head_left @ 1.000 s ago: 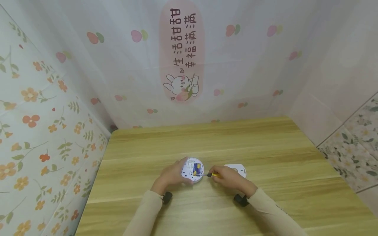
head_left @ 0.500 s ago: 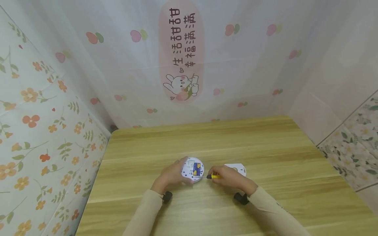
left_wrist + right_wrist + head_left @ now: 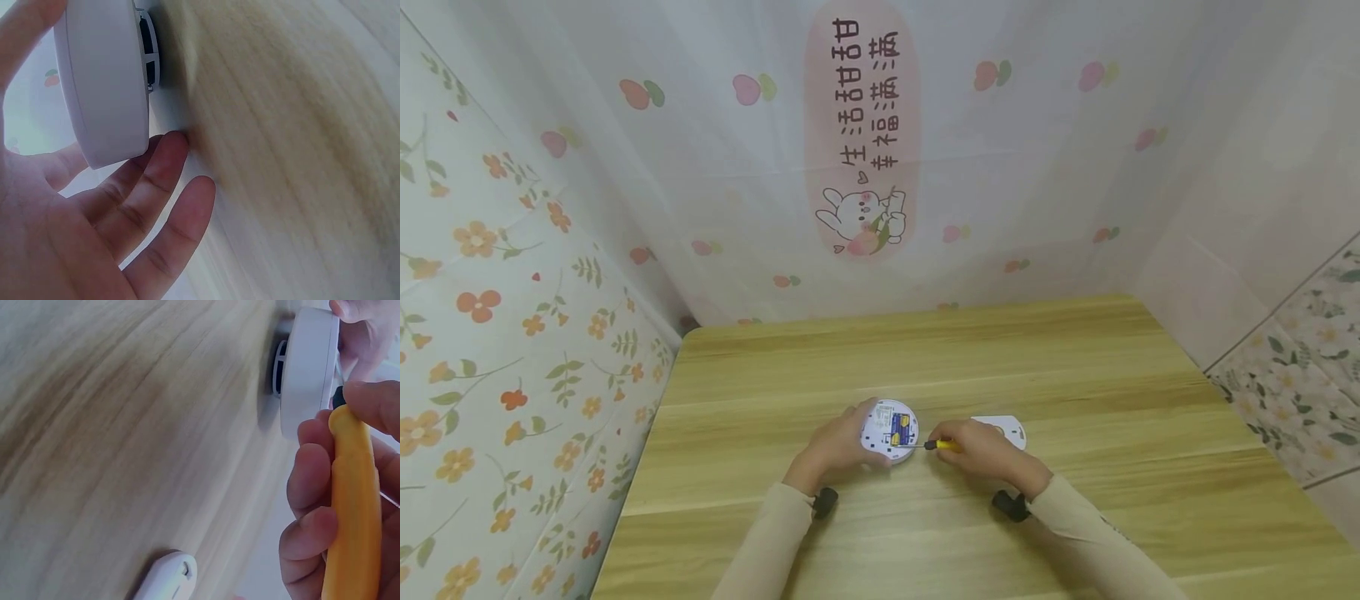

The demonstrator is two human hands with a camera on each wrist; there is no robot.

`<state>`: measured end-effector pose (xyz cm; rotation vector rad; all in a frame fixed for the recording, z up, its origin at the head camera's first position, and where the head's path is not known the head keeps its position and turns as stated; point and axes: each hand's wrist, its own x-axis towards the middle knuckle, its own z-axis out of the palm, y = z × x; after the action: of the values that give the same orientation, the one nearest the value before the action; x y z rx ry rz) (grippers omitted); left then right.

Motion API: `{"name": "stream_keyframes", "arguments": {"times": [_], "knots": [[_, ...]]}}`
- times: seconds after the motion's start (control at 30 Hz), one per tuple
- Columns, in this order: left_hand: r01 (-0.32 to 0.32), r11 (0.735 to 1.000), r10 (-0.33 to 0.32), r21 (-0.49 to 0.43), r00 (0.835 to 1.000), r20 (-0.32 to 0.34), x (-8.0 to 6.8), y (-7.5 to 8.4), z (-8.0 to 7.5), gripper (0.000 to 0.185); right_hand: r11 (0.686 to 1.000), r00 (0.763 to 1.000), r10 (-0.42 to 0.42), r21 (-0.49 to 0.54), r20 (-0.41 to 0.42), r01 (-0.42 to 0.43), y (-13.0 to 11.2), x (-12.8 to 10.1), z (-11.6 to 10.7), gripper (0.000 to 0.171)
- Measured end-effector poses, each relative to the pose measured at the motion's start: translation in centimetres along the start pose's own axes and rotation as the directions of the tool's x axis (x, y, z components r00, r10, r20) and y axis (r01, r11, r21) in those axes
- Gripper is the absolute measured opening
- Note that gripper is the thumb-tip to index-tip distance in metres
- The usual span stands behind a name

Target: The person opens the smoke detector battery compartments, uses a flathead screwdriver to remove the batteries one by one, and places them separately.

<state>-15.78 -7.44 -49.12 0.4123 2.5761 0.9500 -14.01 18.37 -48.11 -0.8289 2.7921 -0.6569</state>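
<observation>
The person's left hand cups the round white device near the front middle of the wooden table, fingers curled round its rim, its open back with blue and yellow parts facing up. The right hand grips a yellow-handled screwdriver, tip laid on the device's near edge — half a second ago the tip sat a touch lower, so the tool is being worked in small moves — and the white cover lies just behind that hand

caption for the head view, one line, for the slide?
Left hand steadies a round white device on a wooden table; right hand holds a yellow-handled screwdriver to it.
</observation>
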Motion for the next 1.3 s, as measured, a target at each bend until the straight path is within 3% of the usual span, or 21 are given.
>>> {"name": "stream_keyframes", "arguments": {"times": [0.23,0.6,1.3], "knots": [[-0.009,1.0,0.009,0.004,1.0,-0.004,0.0,-0.1,0.1,0.108,0.996,0.999,-0.045,-0.082,0.007,0.045,-0.2,0.3,-0.4,0.019],[-0.017,1.0,0.018,0.009,1.0,-0.013,0.0,-0.2,0.0,0.108,0.981,0.992,-0.091,-0.162,0.089,0.104,-1.2,1.4,-2.0,0.021],[-0.027,1.0,0.028,-0.008,1.0,0.011,-0.1,-0.2,0.1,0.111,0.985,0.982,0.021,-0.174,0.19,0.013,-2.9,2.6,-3.3,0.018]]}}
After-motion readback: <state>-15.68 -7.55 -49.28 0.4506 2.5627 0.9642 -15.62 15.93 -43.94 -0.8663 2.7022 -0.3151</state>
